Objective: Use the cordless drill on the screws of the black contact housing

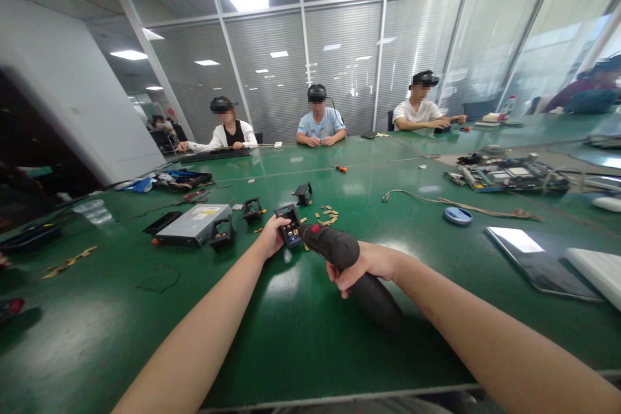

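Head view, left hand: the left hand [272,237] is gripping a black housing [292,240] by its left edge; the thumb is pressing on the rim, while the other fingers are mostly hiding, so their exact pose I cannot tell.
Right hand: the right hand [356,266] is clasping a black power screwdriver [334,247], its fingers curling around the grip.
Black housing: it is sitting just above the green table [272,349], ahead of the person, its open face turning towards the tool.
Screwdriver nose: it is pointing left at the housing's right side; whether it is touching, I cannot tell.
Brass-coloured pieces: small pieces [330,213] are lying scattered just beyond the tool.
Other housings: three similar black housings [222,233] are standing near the left hand, one beside a silver drive [194,223].
Right side: a circuit board assembly [514,171], a round blue item [457,215] and a dark flat panel [538,259] are resting there.
Far edge: co-workers [320,126] wearing headsets are sitting opposite.
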A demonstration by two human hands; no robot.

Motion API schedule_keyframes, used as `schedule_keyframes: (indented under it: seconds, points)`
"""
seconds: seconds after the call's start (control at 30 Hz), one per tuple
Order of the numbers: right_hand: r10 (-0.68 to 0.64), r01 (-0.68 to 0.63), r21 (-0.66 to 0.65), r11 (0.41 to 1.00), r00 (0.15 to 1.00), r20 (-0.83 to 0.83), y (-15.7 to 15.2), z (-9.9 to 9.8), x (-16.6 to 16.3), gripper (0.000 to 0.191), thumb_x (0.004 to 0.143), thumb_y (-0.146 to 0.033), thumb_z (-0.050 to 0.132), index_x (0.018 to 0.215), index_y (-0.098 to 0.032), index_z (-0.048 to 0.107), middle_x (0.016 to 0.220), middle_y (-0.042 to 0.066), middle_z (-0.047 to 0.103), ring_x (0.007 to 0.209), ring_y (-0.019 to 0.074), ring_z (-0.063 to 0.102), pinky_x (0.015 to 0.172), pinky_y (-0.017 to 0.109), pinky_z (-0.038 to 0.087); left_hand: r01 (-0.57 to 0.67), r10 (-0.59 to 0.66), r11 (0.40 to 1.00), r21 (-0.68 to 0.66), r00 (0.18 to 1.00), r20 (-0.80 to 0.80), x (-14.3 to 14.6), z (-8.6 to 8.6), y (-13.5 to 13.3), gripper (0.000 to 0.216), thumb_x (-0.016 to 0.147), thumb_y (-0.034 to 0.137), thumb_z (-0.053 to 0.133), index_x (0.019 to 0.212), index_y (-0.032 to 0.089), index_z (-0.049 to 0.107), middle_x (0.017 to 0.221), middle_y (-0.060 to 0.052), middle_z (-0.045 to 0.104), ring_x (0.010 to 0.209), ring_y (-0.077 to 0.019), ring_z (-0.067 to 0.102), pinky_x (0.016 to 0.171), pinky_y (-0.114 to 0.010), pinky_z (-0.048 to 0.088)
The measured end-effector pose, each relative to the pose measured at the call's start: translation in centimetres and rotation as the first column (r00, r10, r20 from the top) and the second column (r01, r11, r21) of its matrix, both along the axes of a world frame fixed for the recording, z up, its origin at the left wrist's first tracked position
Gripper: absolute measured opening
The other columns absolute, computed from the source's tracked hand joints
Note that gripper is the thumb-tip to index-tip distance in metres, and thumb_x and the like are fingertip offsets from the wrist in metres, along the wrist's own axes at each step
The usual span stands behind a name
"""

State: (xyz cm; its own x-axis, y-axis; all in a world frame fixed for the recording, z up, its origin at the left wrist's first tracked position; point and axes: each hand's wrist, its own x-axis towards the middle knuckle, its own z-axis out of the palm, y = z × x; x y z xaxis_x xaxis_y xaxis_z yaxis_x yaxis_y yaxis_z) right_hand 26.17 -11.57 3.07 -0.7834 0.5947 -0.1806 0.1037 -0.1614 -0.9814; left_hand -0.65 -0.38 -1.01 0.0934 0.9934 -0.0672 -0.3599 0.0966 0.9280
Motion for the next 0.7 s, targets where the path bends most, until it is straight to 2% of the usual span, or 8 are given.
schedule_keyframes:
  seconds: [0.37, 0.7]
  points:
    - [0.007, -0.007, -0.011, 1.000, 0.999, -0.038, 0.19, -0.01, 0.37, 0.035, 0.055, -0.030, 0.090, 0.082, -0.015, 0.073, 0.072, 0.001, 0.073, 0.060, 0.0195, 0.071, 0.060, 0.029, 0.055, -0.004, 0.003, 1.000, -0.015, 1.000, -0.012, -0.11, -0.32, 0.45, 0.042, 0.061, 0.017, 0.076, 0.101, 0.019, 0.062, 0.083, -0.004, 0.073, 0.072, -0.0247, 0.074, 0.067, -0.037, 0.061]
    - [0.029, -0.030, -0.017, 0.999, 0.999, -0.046, 0.58, -0.23, 0.75, 0.033, 0.057, -0.030, 0.088, 0.083, -0.015, 0.075, 0.070, 0.002, 0.075, 0.063, 0.0204, 0.072, 0.064, 0.030, 0.057, 0.008, -0.008, 1.000, 0.010, 1.000, 0.001, 0.02, -0.41, 0.53, 0.048, 0.061, 0.016, 0.076, 0.108, 0.019, 0.063, 0.085, -0.004, 0.073, 0.069, -0.0241, 0.073, 0.070, -0.041, 0.062]
